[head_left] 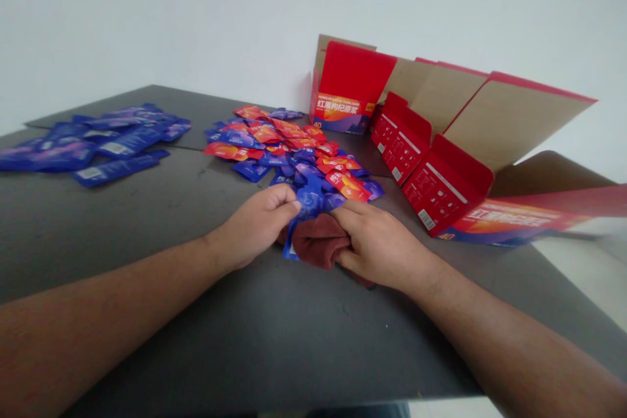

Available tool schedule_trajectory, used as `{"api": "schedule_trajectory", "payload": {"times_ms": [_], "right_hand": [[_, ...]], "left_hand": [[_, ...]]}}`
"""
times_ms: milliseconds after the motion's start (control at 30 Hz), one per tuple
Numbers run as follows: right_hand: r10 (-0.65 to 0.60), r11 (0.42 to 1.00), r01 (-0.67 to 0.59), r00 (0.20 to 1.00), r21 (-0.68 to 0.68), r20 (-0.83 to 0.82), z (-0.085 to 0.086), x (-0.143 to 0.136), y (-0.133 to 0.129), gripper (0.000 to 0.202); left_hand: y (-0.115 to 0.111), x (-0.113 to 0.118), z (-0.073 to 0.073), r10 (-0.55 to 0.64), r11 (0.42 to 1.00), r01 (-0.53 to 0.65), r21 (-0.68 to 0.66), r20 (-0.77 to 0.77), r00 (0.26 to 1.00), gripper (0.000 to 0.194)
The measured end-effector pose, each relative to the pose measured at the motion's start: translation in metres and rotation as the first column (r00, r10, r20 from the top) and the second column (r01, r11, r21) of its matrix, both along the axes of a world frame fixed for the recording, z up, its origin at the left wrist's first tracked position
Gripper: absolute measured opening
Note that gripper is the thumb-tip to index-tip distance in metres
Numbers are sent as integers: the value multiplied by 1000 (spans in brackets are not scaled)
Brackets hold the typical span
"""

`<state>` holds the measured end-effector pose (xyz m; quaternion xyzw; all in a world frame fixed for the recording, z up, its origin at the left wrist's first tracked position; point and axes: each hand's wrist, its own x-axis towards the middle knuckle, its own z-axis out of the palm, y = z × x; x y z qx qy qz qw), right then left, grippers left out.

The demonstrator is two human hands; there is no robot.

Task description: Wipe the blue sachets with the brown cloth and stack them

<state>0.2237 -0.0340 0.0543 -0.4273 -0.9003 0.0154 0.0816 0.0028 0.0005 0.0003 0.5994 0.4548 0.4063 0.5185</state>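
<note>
Between my hands, above the near part of the table, is a blue sachet with pale print. My left hand pinches its left edge between thumb and fingers. In my right hand is a bunched brown cloth, which lies against the sachet and covers its lower right part. A bit of the sachet's lower end shows left of the cloth. Just beyond my hands lies a mixed heap of red and blue sachets.
A separate pile of blue sachets lies at the left of the dark table. Along the right side stand open red cartons with raised flaps; another carton stands at the back. A pale wall rises behind.
</note>
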Motion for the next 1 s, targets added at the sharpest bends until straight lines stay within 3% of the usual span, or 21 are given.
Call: {"api": "schedule_trajectory", "payload": {"times_ms": [200,367,533,700,867,1000], "right_hand": [[56,998,-56,998,-13,25,0,0,-1,14],[-26,1000,26,1000,4,-14,-1,1,1,16],[59,998,-59,998,-22,15,-1,1,0,14],[-10,1000,10,1000,-12,-6,-1,2,1,16],[67,997,-67,998,-24,19,-1,1,2,18],[4,1000,-4,1000,2,-9,-1,2,3,16]], "left_hand": [[0,0,0,8,1000,-8,9,5,1000,25],[-1,0,1,-11,1000,11,-3,5,1000,24],[0,-1,0,-1,1000,1,22,-18,1000,25],[1,-1,-3,-21,1000,21,-7,-2,1000,24],[1,-1,-1,-7,1000,7,9,-18,1000,24],[1,-1,-1,-10,1000,10,17,-22,1000,24]]}}
